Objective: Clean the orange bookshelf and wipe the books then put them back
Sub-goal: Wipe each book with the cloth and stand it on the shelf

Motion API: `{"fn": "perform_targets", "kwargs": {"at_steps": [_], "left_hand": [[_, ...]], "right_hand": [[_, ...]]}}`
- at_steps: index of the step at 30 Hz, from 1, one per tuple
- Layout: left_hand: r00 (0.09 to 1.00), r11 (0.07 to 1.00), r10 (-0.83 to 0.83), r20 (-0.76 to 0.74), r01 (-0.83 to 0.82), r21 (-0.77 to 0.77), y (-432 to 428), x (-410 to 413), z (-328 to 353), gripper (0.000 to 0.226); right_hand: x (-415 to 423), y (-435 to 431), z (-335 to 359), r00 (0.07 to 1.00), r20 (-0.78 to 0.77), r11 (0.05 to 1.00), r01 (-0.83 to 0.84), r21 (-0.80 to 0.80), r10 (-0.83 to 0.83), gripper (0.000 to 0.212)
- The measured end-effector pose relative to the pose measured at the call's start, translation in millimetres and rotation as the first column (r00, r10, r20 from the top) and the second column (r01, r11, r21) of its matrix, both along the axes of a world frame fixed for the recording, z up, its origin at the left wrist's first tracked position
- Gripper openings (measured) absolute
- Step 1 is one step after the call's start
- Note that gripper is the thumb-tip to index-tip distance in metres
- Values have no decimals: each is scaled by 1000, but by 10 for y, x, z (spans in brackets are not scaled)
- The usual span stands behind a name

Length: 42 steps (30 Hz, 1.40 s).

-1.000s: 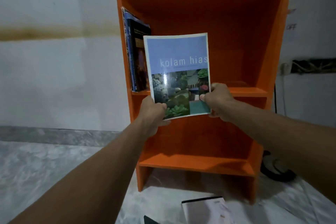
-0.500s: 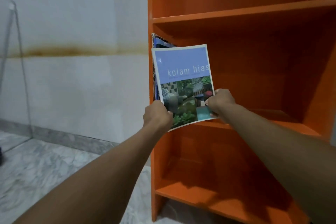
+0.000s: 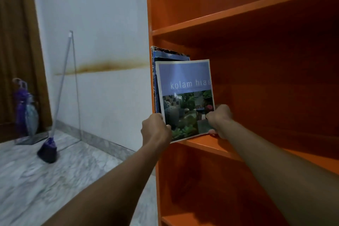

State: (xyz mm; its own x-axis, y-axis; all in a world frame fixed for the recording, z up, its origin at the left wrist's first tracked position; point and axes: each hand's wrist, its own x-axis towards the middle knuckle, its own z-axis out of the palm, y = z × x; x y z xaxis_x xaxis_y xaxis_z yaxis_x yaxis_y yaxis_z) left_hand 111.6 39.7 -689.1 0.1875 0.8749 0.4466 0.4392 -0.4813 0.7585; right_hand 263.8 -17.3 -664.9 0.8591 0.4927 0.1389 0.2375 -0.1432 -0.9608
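Note:
A thin blue book (image 3: 185, 86) titled "kolam hias" stands on the middle board of the orange bookshelf (image 3: 201, 145), its bottom right corner touching the board. My left hand (image 3: 156, 130) grips its lower left edge. My right hand (image 3: 219, 119) pinches its lower right corner. Behind the blue book, several other books (image 3: 166, 54) lean against the shelf's left wall, mostly hidden. The rest of that board to the right is bare orange wood.
A broom with a purple head (image 3: 48, 149) leans on the white wall at the left. Purple and blue items (image 3: 25, 110) stand by a brown door. Marble floor (image 3: 45, 180) lies below. Other shelf boards (image 3: 238, 12) run above and below.
Both hands have carried the blue book left and onto the shelf board, up against the books at the left wall. My view has swung left, showing the broom and door.

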Motion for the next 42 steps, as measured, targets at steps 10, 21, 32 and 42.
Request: {"fn": "perform_targets", "kwargs": {"at_steps": [10,21,32,42], "left_hand": [[988,987,134,74,-140,75,170,102,-61,18],[975,982,186,125,-186,-7,294,138,-93,18],[975,984,177,137,-171,-57,276,135,-113,16],[994,994,109,34,-108,-30,118,-35,-51,20]], "right_hand": [[174,416,-32,976,-152,987,-149,63,157,36],[73,649,-114,978,7,977,-207,-56,208,43],[2,549,-141,973,130,976,-174,-132,191,39],[-152,257,-77,953,257,967,-103,-232,162,42]]}}
